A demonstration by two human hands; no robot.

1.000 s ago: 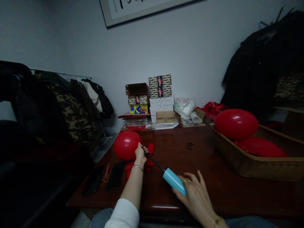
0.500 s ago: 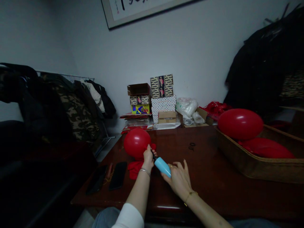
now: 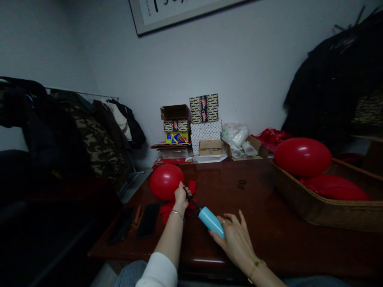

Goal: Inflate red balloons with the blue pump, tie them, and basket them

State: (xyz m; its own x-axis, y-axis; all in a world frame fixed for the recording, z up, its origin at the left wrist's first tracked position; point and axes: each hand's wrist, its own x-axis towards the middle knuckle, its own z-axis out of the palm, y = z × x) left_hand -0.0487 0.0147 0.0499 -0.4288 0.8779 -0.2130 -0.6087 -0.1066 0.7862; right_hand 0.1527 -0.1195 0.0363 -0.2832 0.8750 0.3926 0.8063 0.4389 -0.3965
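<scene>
A partly filled red balloon floats just over the dark wooden table at its left side. My left hand is closed around the balloon's neck where it meets the black nozzle of a hand pump. My right hand grips the light blue pump barrel from behind, with the fingers curled loosely over it. The black rod shows for a short stretch between the two hands. Several flat red balloons lie on the table under my left hand.
Two dark phones and a pen lie at the table's left edge. A wicker tray at right holds inflated red balloons. Stacked boxes and plastic bags stand by the far wall. Coats hang at left and right.
Over the last second my right hand pushed the blue barrel toward the balloon, then drew it back out part way. The balloon stays in my left hand.
</scene>
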